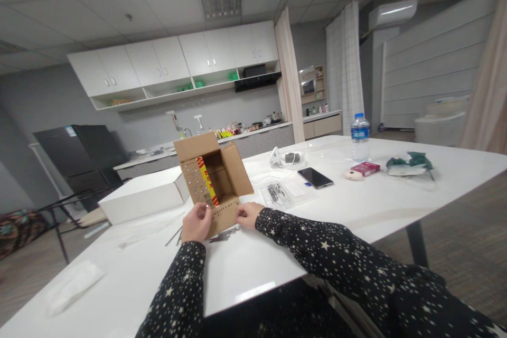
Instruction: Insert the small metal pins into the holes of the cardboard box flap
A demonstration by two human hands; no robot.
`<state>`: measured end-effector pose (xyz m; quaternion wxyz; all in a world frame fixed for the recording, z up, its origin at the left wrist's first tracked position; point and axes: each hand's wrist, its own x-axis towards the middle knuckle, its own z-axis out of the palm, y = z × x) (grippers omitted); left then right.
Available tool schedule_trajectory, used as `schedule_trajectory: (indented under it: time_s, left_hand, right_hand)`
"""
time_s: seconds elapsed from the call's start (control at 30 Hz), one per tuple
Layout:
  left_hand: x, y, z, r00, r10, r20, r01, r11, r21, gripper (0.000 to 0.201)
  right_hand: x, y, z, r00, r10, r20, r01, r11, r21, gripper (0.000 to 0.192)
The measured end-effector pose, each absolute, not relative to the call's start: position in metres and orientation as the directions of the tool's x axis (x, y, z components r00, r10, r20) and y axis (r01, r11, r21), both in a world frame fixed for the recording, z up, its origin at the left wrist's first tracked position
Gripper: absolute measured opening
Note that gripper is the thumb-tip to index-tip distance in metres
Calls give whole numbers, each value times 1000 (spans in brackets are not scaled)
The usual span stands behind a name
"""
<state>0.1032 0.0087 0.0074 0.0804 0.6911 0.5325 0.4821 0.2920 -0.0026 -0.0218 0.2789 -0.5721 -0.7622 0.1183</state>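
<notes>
I sit at a white counter (pixel 245 269) with both arms stretched forward in black sleeves dotted with white stars. My left hand (pixel 197 223) has its grip closed on the near bottom flap of a small cardboard box (pixel 212 179), fingers curled over the flap's edge. My right hand (pixel 249 216) rests against the same flap on its right side, fingertips pressing the cardboard; I cannot tell whether that grip pinches the flap or only touches it. The box lies on its side on the counter, just in front of me, with its open end facing me and its flaps spread. Rows of small holes run across the flaps, and a red and yellow card (pixel 207 181) stands inside. A few thin metal pins (pixel 224 234) lie on the counter, touching the flap's lower edge.

Just left of the box sits a flat white box (pixel 142 196). Further right lie a clear plastic bag (pixel 282 193), a black smartphone (pixel 315 177), a water bottle (pixel 360 138) and a small red pack (pixel 365 168).
</notes>
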Motion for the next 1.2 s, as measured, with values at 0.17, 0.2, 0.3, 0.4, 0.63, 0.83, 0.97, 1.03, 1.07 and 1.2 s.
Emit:
schedule_trajectory:
  time_s: [0.17, 0.2, 0.3, 0.4, 0.63, 0.83, 0.97, 1.03, 1.07, 1.2]
  left_hand:
    - [103, 8, 8, -30, 832, 554, 637, -411, 652, 28]
    - [103, 9, 8, -26, 835, 550, 636, -410, 653, 29]
    - [101, 12, 7, -14, 837, 547, 646, -410, 644, 29]
    - [100, 13, 6, -9, 838, 545, 661, -404, 632, 27]
    - [98, 17, 3, -2, 833, 553, 726, -380, 574, 20]
    - [95, 25, -3, 36, 807, 590, 801, -376, 466, 22]
    - [95, 24, -4, 54, 806, 589, 803, -386, 454, 21]
    - [97, 22, -3, 68, 805, 589, 807, -391, 442, 21]
    - [99, 21, -3, 77, 805, 588, 811, -393, 432, 21]
    - [106, 13, -1, 152, 809, 568, 825, -420, 378, 20]
  right_hand:
    - [292, -2, -22, -180, 943, 278, 817, 301, -492, 25]
    - [291, -2, -22, -180, 943, 279, 817, 301, -492, 24]
    - [291, -3, -21, -175, 944, 280, 815, 298, -496, 24]
    - [292, -4, -20, -177, 945, 276, 814, 298, -499, 23]
    - [292, -1, -23, -183, 942, 283, 812, 307, -496, 24]
    - [292, 4, -28, -212, 924, 317, 799, 351, -489, 24]
    - [292, 3, -27, -200, 928, 314, 799, 340, -496, 24]
    - [292, 3, -27, -197, 929, 313, 799, 337, -497, 23]
    - [292, 2, -27, -195, 930, 312, 801, 334, -497, 23]
    - [292, 1, -25, -192, 933, 304, 807, 326, -492, 23]
